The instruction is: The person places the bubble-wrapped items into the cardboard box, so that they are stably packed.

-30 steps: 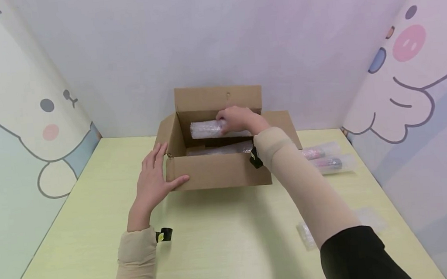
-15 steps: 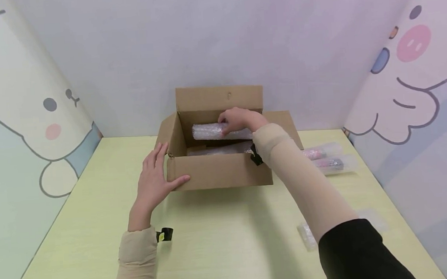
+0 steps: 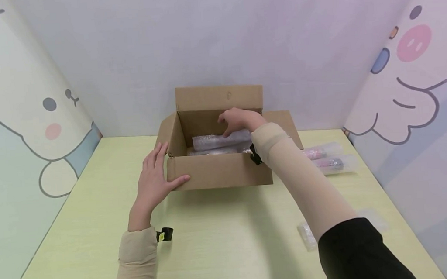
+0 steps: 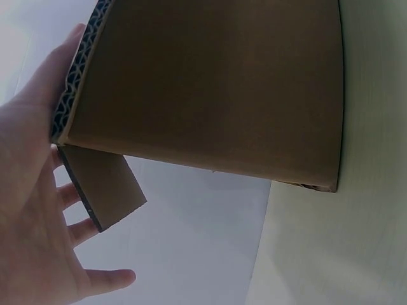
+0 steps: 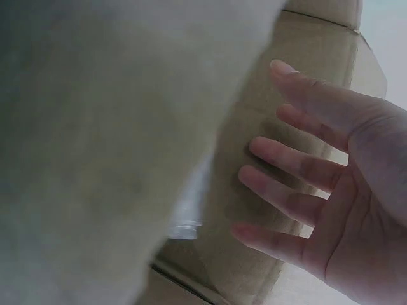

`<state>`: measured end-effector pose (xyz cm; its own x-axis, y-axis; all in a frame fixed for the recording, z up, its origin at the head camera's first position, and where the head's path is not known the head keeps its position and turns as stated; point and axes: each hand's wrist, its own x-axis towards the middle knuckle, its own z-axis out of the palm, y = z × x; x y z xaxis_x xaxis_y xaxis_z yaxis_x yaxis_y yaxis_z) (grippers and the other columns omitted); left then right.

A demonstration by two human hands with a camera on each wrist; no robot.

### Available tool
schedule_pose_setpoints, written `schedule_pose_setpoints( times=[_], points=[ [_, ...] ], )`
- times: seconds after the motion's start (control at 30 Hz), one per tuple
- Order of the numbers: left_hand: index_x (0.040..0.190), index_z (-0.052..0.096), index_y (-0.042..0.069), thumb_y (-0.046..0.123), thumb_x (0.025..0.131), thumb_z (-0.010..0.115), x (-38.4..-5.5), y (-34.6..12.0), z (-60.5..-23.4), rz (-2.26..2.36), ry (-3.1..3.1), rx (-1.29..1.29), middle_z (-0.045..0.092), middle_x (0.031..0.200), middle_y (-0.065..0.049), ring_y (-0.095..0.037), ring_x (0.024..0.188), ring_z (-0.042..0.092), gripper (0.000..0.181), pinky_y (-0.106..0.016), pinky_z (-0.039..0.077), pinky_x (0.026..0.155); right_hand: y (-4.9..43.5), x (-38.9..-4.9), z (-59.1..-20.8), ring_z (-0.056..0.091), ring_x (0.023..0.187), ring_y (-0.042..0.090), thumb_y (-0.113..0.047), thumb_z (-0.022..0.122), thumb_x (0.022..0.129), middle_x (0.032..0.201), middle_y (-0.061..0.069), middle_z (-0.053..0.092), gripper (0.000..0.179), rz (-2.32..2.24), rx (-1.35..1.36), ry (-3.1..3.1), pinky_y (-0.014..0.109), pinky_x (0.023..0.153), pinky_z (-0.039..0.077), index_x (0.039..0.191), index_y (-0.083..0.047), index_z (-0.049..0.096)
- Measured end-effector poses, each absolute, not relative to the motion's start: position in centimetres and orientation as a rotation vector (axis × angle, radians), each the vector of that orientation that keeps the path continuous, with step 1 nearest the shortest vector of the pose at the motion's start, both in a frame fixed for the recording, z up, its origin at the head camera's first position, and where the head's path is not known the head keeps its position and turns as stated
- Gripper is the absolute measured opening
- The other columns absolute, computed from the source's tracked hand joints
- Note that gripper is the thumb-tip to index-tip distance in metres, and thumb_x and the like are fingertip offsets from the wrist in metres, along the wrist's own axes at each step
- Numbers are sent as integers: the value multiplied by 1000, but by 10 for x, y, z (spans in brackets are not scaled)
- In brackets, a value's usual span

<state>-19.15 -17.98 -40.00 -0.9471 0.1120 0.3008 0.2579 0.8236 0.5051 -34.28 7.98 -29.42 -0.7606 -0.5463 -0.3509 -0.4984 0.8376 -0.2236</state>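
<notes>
In the head view a cardboard box stands with its flaps spread. My left hand rests at its front left corner, thumb on the front flap and fingers by the left flap; the fingers look fairly straight, the little finger apart from the cardboard. Inside the box a roll of bubble wrap lies above other clear-wrapped items; what it encloses is unclear. My right hand hovers over that roll, its forearm reaching across the front flap. The right wrist view shows its fingers loosely spread, with nothing between them.
Two clear-wrapped items, one with pink and one with a dark part, lie on the table right of the box. Nearer, another piece of bubble wrap is partly behind the right arm. A wall stands close behind the box.
My right hand has let go of the bubble-wrapped roll, which has dropped lower and nearer the front inside the box. My left hand has stayed at the box corner.
</notes>
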Motion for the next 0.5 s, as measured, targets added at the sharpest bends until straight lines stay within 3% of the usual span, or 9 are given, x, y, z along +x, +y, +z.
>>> schedule_pose_setpoints(
  times=[0.5],
  points=[
    [157, 10, 25, 55, 73, 78, -194, -180, -402, -821, -2747, -288, 16, 162, -12, -39, 146, 18, 113, -66, 29, 109, 88, -343, -285, 41, 138, 31, -22, 67, 91, 152, 12, 42, 60, -111, -796, 2624, 44, 113, 37, 143, -6, 44]
  ],
)
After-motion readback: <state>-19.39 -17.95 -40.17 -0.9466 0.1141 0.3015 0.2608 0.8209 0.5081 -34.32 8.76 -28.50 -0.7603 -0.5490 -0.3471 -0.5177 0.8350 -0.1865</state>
